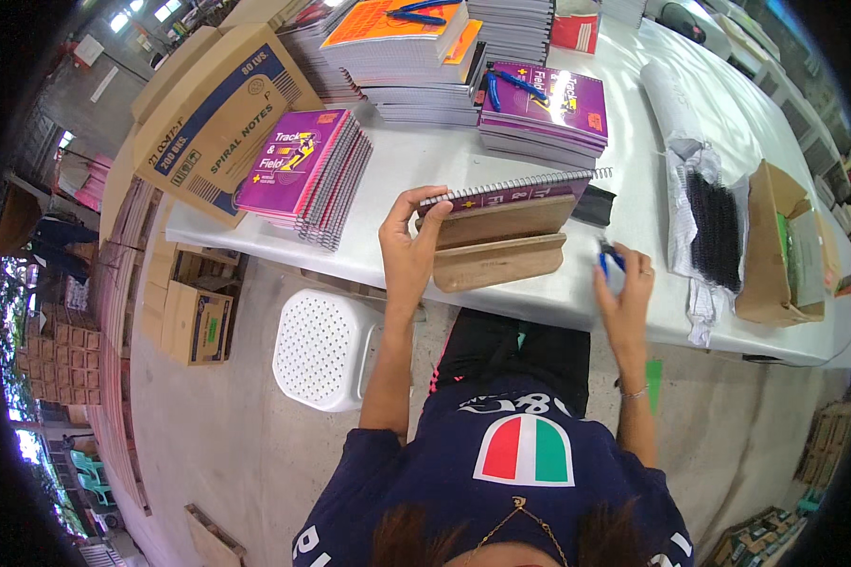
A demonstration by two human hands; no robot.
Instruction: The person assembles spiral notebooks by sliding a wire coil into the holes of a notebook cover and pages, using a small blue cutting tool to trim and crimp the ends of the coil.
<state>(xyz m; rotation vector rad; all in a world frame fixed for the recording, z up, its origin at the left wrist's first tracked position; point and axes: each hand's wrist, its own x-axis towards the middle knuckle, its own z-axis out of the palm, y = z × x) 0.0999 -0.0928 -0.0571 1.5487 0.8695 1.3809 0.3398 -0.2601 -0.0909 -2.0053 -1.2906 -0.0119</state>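
A purple spiral notebook [515, 195] stands on edge in a wooden stand [501, 257], its coil along the top. The coil's end sticks out past the notebook's right edge. My left hand [408, 248] pinches the notebook's left end, thumb on the near side. In my right hand [626, 300] is a pair of blue-handled pliers [613, 255], held just right of the stand and apart from the coil. The jaws are small and hard to make out.
Purple notebooks [298, 165] are piled at the left by a large cardboard box [227, 123]. Further stacks [544, 118] stand behind, with blue pliers on top. Black coils [714, 227] lie on white wrapping at the right, beside an open carton [775, 255]. A white stool [320, 350] stands below.
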